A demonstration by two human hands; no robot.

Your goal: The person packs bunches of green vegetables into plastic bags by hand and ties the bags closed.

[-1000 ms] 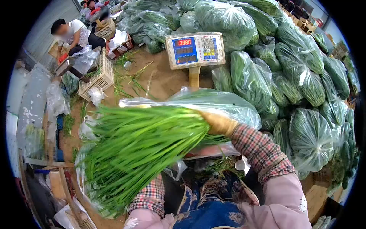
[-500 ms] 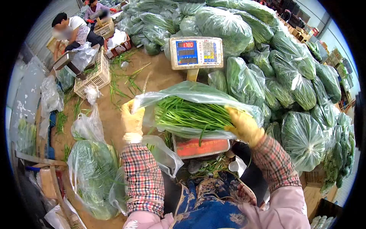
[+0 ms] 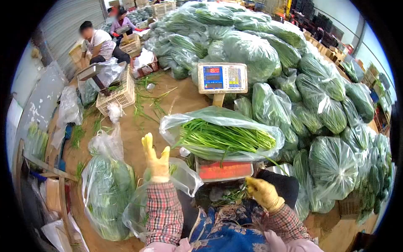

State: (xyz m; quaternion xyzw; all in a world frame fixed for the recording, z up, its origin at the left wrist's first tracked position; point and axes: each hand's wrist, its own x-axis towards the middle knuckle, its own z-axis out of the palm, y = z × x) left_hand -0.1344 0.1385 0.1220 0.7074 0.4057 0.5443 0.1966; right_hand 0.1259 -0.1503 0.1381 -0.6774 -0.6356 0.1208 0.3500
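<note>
A clear plastic bag point(image 3: 168, 122) full of long green stalks point(image 3: 226, 136), which look like garlic chives, lies open across a weighing scale. The scale's red plate point(image 3: 224, 170) shows under the bag, and its display point(image 3: 222, 77) with lit red digits stands behind. My left hand point(image 3: 157, 161), in a yellow glove, is raised left of the bag, holding nothing, fingers spread. Below the bag's right end is my right hand point(image 3: 265, 194), also gloved, its fingers curled together beside loose green scraps point(image 3: 233, 195). Whatever those fingers hold is hidden.
Filled bags of greens point(image 3: 252, 54) are heaped behind and to the right. A packed bag point(image 3: 110, 193) stands at left, near an open plastic bag point(image 3: 184, 176). Further back a person point(image 3: 100, 44) sits by a cream crate point(image 3: 119, 96); another person point(image 3: 121, 23) is behind.
Both hands have let go of the bag of stalks, which now rests on the scale. My left hand opened; my right hand dropped toward my lap. The display's digits changed and the view shifted.
</note>
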